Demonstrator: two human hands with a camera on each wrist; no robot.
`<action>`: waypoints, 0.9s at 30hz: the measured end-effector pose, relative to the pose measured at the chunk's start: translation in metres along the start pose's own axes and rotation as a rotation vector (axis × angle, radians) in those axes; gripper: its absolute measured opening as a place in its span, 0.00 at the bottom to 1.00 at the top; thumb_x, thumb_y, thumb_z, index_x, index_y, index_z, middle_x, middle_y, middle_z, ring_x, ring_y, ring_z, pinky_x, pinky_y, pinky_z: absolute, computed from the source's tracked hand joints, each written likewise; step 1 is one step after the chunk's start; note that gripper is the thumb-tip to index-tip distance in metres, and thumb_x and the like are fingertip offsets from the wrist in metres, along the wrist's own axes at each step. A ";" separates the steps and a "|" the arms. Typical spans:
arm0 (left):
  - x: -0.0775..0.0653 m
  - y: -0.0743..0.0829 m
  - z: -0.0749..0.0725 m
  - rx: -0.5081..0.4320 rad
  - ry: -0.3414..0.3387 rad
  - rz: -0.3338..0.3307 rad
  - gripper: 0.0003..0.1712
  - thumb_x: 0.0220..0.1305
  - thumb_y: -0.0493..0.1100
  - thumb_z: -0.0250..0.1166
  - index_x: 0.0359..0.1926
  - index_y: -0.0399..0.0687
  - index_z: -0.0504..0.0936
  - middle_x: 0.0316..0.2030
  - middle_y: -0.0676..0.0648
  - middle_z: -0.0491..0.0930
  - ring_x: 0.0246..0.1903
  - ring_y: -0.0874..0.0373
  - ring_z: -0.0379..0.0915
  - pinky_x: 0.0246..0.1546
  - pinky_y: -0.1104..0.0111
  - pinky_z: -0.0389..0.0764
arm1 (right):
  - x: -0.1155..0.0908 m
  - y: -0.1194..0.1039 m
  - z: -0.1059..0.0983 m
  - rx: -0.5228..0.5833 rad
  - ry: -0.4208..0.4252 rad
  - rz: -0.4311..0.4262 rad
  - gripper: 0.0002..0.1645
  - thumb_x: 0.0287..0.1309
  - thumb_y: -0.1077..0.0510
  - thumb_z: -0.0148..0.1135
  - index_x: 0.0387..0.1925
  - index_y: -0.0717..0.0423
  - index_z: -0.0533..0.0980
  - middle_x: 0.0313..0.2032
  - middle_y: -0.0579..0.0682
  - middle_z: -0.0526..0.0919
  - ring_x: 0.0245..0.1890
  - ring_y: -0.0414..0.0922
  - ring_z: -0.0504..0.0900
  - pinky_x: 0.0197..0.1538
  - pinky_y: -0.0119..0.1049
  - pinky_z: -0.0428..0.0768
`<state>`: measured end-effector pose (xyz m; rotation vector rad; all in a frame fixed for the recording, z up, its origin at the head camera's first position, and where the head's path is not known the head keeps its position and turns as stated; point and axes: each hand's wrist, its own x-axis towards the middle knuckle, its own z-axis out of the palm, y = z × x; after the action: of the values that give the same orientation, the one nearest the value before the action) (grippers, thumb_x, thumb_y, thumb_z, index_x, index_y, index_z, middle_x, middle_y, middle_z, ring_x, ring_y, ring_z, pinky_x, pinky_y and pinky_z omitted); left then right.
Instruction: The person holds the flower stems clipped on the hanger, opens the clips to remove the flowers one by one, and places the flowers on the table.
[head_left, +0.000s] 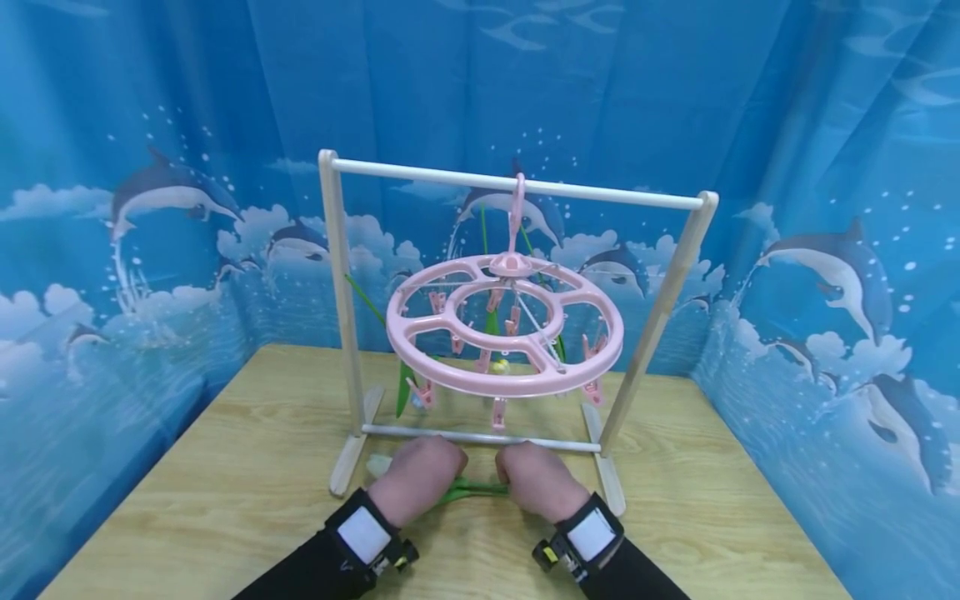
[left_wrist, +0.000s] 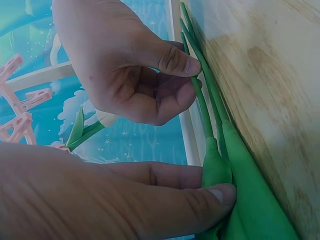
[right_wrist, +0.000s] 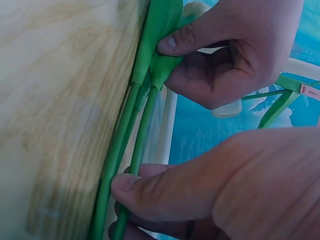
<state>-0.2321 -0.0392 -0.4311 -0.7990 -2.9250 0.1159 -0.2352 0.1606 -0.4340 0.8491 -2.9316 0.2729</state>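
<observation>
Several artificial tulips lie together on the wooden tabletop, a pale tulip head (head_left: 378,465) showing left of my left hand (head_left: 422,477). That hand pinches the base of the green leaf (left_wrist: 216,167) on one tulip between thumb and fingers. My right hand (head_left: 542,477) pinches the same tulip's stem (right_wrist: 144,125) farther down. Other green stems and a broad leaf (left_wrist: 252,195) lie alongside, against the wood. Beyond the hands hangs a round pink clip hanger (head_left: 506,385). Tulips hang from some of its clips, with a yellow flower (head_left: 499,367) and a long leaf (head_left: 403,390) visible.
A wooden stand with a white top rod (head_left: 435,174) carries the hanger by its hook. Its lower rod (head_left: 480,436) runs just beyond my hands, and its feet (head_left: 348,465) rest on the table (head_left: 247,475). Blue dolphin curtains (head_left: 465,75) surround the table's back and sides.
</observation>
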 end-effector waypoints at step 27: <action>-0.010 -0.002 -0.008 0.031 0.167 0.105 0.05 0.64 0.38 0.64 0.29 0.49 0.81 0.19 0.54 0.74 0.18 0.63 0.65 0.19 0.73 0.68 | 0.000 0.002 -0.009 0.062 -0.040 0.019 0.06 0.52 0.61 0.69 0.23 0.49 0.81 0.18 0.36 0.77 0.18 0.33 0.71 0.23 0.28 0.73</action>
<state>-0.2242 -0.0459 -0.4241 -0.9104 -2.7198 0.0974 -0.2361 0.1637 -0.4251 0.8452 -2.9839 0.3545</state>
